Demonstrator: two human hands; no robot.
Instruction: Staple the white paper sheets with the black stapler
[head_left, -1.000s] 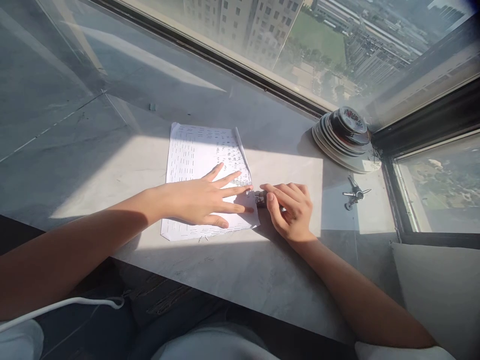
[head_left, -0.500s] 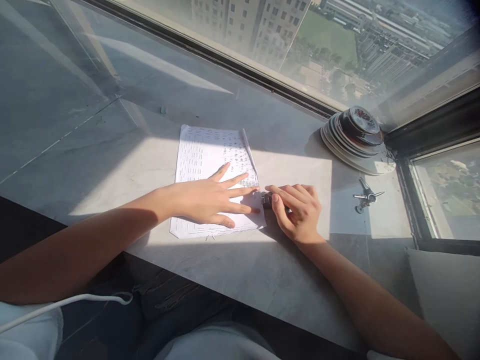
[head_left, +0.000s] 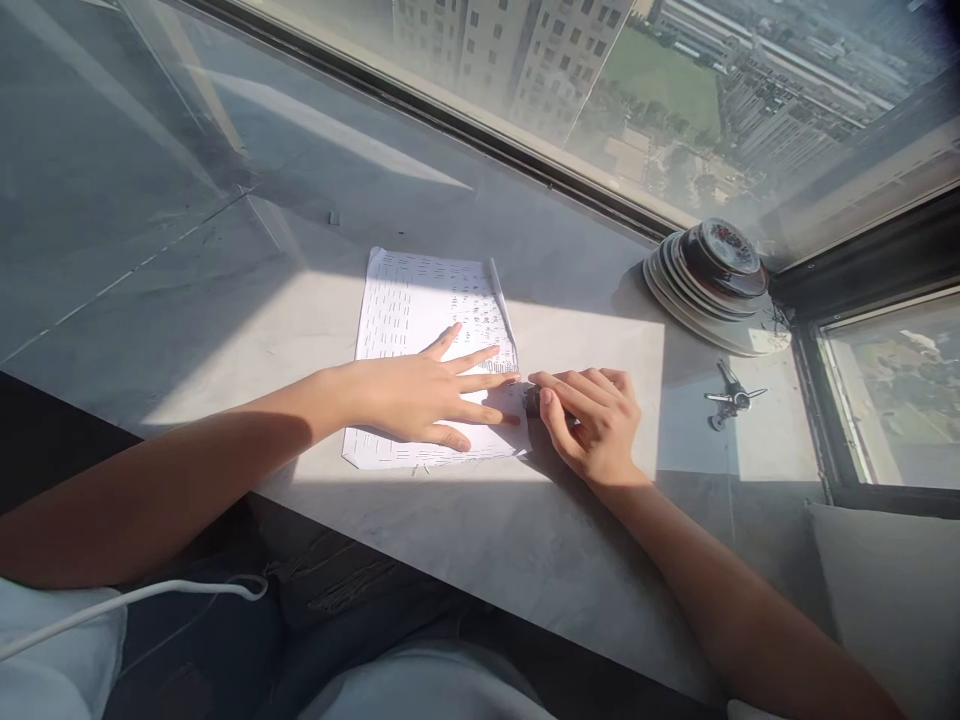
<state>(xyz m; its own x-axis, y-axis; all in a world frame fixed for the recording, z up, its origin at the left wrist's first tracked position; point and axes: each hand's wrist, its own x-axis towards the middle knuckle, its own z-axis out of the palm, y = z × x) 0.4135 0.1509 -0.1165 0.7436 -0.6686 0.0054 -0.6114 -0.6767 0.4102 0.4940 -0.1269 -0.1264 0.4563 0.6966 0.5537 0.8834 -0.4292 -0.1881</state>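
- In the head view, we see the left hand (head_left: 409, 395) palm-down, 5 fingers splayed, gripping nothing, on paper (head_left: 390, 310) lying on the ledge (head_left: 585, 340).
- We see the right hand (head_left: 592, 420) curled, closed around a dark object (head_left: 533, 400) at the paper's right edge.

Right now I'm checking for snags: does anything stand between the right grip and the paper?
Only the dark object held in the right grip, by the right edge of the paper; whether it touches the paper, I can't tell. The left hand lies spread over the paper, reaching close to that edge.
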